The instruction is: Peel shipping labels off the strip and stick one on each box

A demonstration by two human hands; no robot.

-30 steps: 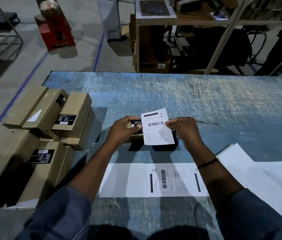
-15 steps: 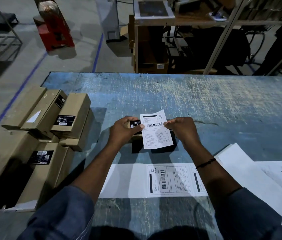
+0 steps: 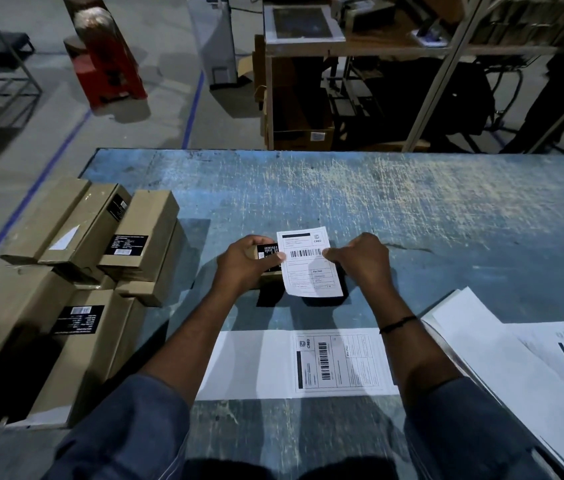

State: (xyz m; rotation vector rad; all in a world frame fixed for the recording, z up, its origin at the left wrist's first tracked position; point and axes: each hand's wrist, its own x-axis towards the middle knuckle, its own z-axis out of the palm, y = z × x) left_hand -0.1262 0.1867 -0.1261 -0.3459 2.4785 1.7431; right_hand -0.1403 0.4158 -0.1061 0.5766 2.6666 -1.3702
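1. The label (image 3: 310,263) is at the middle of the tabletop (image 3: 429,220), over a small box (image 3: 266,271).
2. The left hand (image 3: 246,265) has its grip clamped round the box, thumb on the label's 9 o'clock edge.
3. The right hand (image 3: 360,259) has its grip pinched on the 3 o'clock edge.
4. The label looks light, floppy and sticky-backed, so it probably creases easily; best held taut by opposite edges.

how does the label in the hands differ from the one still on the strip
The held label is peeled free, pinched by the right hand and thumbed by the left hand gripping a small box; the strip label still sits on its backing, flat on the table. The held label reads upright to the camera; the strip label lies turned sideways. Both are white CRED barcode labels.
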